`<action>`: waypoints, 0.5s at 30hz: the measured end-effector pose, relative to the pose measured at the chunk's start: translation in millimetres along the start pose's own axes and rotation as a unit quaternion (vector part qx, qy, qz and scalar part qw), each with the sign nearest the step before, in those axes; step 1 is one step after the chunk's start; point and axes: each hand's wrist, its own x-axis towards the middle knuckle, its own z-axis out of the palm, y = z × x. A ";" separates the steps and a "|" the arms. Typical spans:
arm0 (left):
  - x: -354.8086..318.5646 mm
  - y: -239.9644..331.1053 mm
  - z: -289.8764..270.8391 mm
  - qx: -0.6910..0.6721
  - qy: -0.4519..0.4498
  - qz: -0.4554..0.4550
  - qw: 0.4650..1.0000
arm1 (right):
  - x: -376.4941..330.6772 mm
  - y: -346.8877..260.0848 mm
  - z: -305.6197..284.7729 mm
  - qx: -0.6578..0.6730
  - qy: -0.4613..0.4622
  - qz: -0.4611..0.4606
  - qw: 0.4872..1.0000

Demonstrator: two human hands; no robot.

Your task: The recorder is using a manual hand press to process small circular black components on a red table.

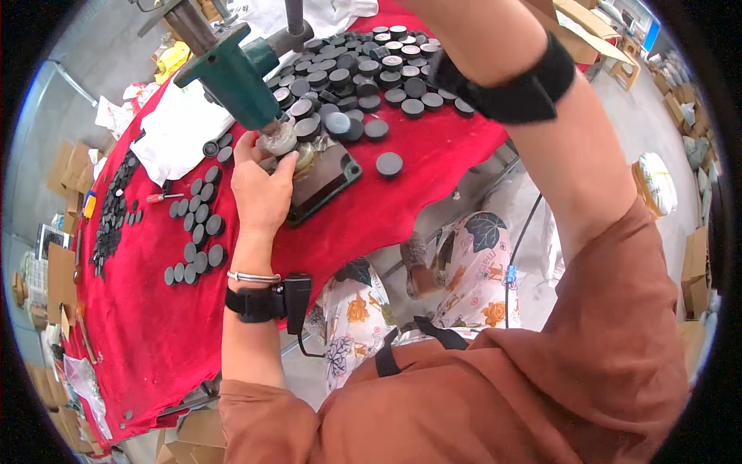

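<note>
A green hand press (241, 91) stands at the table's far edge, its ram lowered onto a whitish, translucent round piece (280, 140). My left hand (261, 189) grips this piece, with the thumb on its near right side and the index finger on its left. Whatever lies inside or beneath the piece is hidden. Below it, the dark metal press base (328, 179) rests on the red cloth. My right arm reaches up past the top edge, so the right hand is out of sight. Many flat black round caps (340, 77) are heaped behind and right of the press.
More black caps (199, 234) lie loosely left of my left hand, near a red-handled screwdriver (161, 198). Small black parts (116, 205) are piled farther left on the red cloth (154, 325). A white cloth (182, 127) lies beside the press. Cardboard boxes (699, 267) stand at right.
</note>
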 end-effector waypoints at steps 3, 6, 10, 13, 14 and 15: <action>-2.9 -0.4 -0.8 -0.006 0.009 -0.009 1.000 | -36.7 -10.9 -23.3 0.039 -0.012 -0.074 0.996; -3.2 1.4 -2.4 -0.012 0.013 -0.013 1.000 | -67.1 -18.7 -20.7 -0.188 0.103 -0.211 0.954; -3.2 -0.3 -3.3 -0.005 0.011 -0.006 1.000 | -110.8 -40.2 -34.9 0.079 0.041 -0.048 0.995; -5.8 -5.7 -6.2 -0.017 0.000 -0.029 0.999 | -143.1 -49.9 -41.5 0.207 0.011 0.070 0.976; -6.1 -8.3 -10.4 -0.027 0.000 -0.014 1.000 | -152.2 -51.4 -43.9 0.210 0.026 0.070 0.975; -4.9 -11.5 -14.9 0.012 0.015 -0.030 0.999 | -158.6 -52.6 -45.2 0.222 0.028 0.113 0.968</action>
